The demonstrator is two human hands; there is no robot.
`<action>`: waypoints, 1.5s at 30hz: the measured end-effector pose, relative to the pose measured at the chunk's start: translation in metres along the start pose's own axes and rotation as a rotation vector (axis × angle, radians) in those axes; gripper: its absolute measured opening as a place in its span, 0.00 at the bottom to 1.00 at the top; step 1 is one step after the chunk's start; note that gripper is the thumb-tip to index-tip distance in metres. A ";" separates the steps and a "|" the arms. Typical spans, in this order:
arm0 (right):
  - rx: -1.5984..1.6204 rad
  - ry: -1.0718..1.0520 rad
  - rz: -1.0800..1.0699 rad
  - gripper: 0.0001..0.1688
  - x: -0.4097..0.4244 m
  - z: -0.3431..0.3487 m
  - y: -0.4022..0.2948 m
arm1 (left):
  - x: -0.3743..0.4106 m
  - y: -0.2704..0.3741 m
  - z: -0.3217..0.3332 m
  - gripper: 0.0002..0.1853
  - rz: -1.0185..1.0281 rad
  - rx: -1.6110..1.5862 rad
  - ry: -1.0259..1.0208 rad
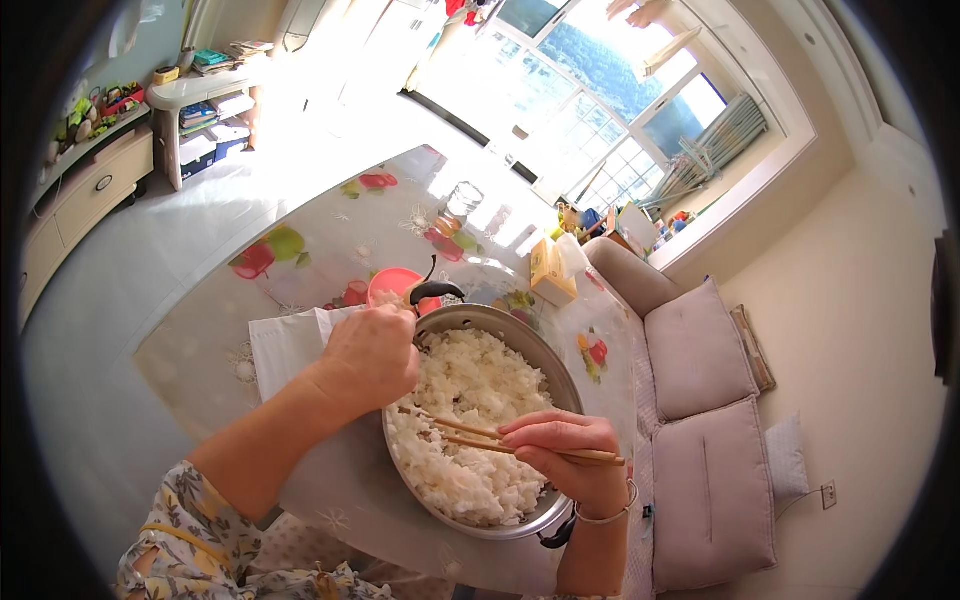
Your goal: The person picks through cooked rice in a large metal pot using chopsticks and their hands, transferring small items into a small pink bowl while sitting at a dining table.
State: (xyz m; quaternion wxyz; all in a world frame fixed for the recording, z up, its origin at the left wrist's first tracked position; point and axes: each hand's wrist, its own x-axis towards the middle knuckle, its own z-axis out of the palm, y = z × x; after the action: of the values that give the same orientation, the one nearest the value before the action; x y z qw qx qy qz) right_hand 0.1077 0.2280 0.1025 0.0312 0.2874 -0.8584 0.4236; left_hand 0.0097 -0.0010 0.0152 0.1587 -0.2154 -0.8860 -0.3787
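A wide metal pot [559, 367] with black handles stands before me, holding a broad mound of cooked white rice [480, 375]. My right hand [566, 450] grips a pair of wooden chopsticks [487, 448] over the pot. Their tips reach into the rice at the left side. My left hand [375, 356] is curled into a fist at the pot's left rim; whatever lies inside its fingers is hidden. Just beyond that fist sits a pink bowl [394, 280], partly covered by the hand and the far pot handle [439, 290].
A glossy fruit-patterned cover [330, 225] lies over the table. White folded sheets [289, 341] lie left of the pot, partly under my forearm. Farther off are a clear glass [465, 199] and a tissue box [551, 274]. A cushioned sofa [709, 480] runs along the right.
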 end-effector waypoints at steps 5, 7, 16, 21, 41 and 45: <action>-0.026 0.128 0.016 0.06 0.001 -0.007 0.027 | 0.000 0.002 -0.001 0.08 0.025 0.001 0.016; -0.045 0.179 0.027 0.06 -0.003 -0.014 0.034 | 0.000 0.007 -0.006 0.07 0.029 0.017 0.004; -0.045 0.362 0.233 0.07 -0.024 -0.046 0.043 | 0.001 0.006 -0.007 0.06 0.015 0.003 -0.009; -0.241 0.427 0.233 0.04 -0.037 -0.059 0.012 | 0.000 0.007 -0.007 0.06 -0.008 0.021 -0.020; -0.169 0.097 0.030 0.08 -0.019 -0.040 0.020 | 0.001 0.009 -0.008 0.07 0.004 0.004 -0.018; -0.189 0.186 0.005 0.08 -0.013 -0.037 0.033 | 0.002 0.010 -0.009 0.07 -0.019 0.012 -0.037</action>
State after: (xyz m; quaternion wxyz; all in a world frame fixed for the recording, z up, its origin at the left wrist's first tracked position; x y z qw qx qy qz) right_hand 0.0945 0.2773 0.0992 0.1366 0.2405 -0.8886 0.3659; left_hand 0.0141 -0.0012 0.0278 0.1401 -0.2130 -0.8930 -0.3709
